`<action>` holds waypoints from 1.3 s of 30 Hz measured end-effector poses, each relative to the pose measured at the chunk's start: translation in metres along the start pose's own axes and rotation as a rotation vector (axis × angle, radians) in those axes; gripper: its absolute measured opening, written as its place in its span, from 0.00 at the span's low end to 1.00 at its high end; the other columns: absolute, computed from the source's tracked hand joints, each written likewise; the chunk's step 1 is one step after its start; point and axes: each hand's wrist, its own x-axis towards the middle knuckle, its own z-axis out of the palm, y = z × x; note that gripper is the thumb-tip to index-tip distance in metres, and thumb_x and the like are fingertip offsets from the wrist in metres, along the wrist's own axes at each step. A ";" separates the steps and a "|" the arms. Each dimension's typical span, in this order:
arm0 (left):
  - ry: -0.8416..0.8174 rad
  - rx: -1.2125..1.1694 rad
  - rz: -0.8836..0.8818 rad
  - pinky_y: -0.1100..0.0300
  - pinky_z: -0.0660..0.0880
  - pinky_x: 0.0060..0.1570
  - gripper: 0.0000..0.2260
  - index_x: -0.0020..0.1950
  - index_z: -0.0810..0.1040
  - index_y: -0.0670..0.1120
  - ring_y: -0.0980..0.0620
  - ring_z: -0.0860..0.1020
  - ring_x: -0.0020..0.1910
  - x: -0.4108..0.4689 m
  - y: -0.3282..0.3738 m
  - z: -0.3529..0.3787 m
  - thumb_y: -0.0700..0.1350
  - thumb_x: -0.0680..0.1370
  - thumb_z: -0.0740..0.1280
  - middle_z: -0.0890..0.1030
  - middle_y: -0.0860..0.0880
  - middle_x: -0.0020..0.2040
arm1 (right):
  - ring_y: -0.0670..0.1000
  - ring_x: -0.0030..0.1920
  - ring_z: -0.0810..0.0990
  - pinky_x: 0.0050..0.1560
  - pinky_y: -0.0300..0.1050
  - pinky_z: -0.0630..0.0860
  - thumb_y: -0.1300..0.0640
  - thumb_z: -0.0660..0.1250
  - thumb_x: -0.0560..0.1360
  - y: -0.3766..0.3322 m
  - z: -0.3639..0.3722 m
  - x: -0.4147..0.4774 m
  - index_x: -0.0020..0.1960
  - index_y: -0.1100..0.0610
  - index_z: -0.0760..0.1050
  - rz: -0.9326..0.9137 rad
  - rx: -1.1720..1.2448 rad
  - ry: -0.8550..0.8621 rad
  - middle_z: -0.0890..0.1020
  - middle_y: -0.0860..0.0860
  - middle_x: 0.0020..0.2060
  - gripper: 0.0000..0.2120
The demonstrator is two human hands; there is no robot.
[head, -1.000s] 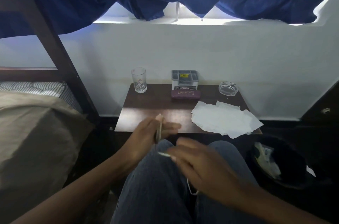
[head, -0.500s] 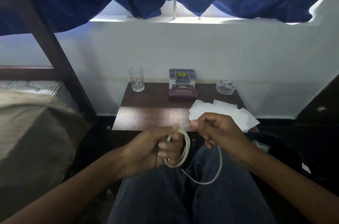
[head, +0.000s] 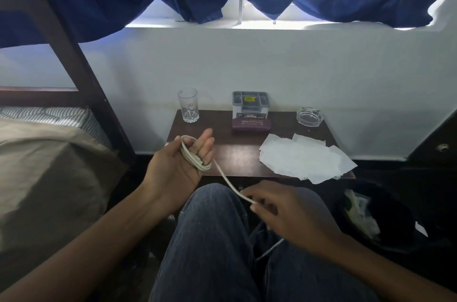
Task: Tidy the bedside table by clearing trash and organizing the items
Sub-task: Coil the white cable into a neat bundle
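So the left hand is up with its fingers mostly straight, and a thin white cable is wound round them in a neat oval coil of a few turns. The right hand pinches the loose tail down by the knee. Half a second ago both hands sat close together with a slack loop hanging; now they've pulled apart and the tail runs taut, so I'd guess another wrap is coming and the coil is nearly done.

Beyond that is the dark glossy wooden surface. It carries a fan of crinkly white paper sheets, a clear faceted glass tumbler, a grey plastic organiser box, a maroon glasses case and a chunky glass ashtray. The papers are still not sorted.
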 end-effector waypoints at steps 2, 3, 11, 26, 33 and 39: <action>-0.043 0.094 0.020 0.55 0.75 0.56 0.16 0.37 0.68 0.45 0.51 0.84 0.48 -0.001 -0.001 0.001 0.47 0.82 0.50 0.84 0.42 0.53 | 0.30 0.38 0.73 0.36 0.24 0.65 0.59 0.64 0.75 -0.002 0.005 -0.001 0.58 0.54 0.79 -0.115 -0.070 -0.033 0.77 0.44 0.41 0.12; -0.074 0.170 0.036 0.55 0.73 0.58 0.16 0.38 0.68 0.46 0.50 0.83 0.51 -0.003 -0.004 0.003 0.46 0.83 0.50 0.82 0.41 0.56 | 0.35 0.37 0.72 0.36 0.27 0.65 0.56 0.62 0.76 -0.002 0.008 -0.001 0.58 0.53 0.78 -0.128 -0.066 -0.071 0.74 0.43 0.41 0.13; -0.289 1.090 0.133 0.64 0.72 0.44 0.15 0.41 0.75 0.49 0.61 0.78 0.38 -0.014 -0.051 -0.011 0.48 0.82 0.53 0.81 0.58 0.36 | 0.43 0.35 0.65 0.29 0.23 0.60 0.58 0.60 0.74 -0.015 -0.001 -0.003 0.50 0.53 0.80 -0.341 -0.316 0.043 0.75 0.44 0.42 0.11; -0.550 0.690 -0.430 0.64 0.70 0.32 0.13 0.35 0.70 0.47 0.57 0.61 0.24 -0.025 -0.032 0.015 0.54 0.75 0.60 0.65 0.53 0.25 | 0.54 0.32 0.76 0.33 0.43 0.73 0.51 0.70 0.67 0.000 -0.015 0.012 0.43 0.66 0.76 0.180 0.683 0.053 0.80 0.59 0.34 0.18; -0.513 0.257 -0.487 0.63 0.73 0.36 0.11 0.38 0.72 0.46 0.58 0.67 0.24 -0.016 -0.018 0.007 0.48 0.78 0.58 0.68 0.53 0.27 | 0.52 0.34 0.78 0.38 0.42 0.77 0.53 0.65 0.70 -0.004 -0.020 0.012 0.52 0.64 0.78 0.346 0.997 0.003 0.81 0.58 0.40 0.16; -0.408 0.125 -0.418 0.62 0.76 0.40 0.11 0.37 0.72 0.45 0.57 0.69 0.27 -0.017 -0.026 0.009 0.48 0.76 0.61 0.69 0.52 0.29 | 0.48 0.30 0.79 0.35 0.41 0.77 0.56 0.70 0.65 -0.009 -0.010 0.010 0.54 0.57 0.80 0.422 1.011 0.029 0.83 0.53 0.35 0.17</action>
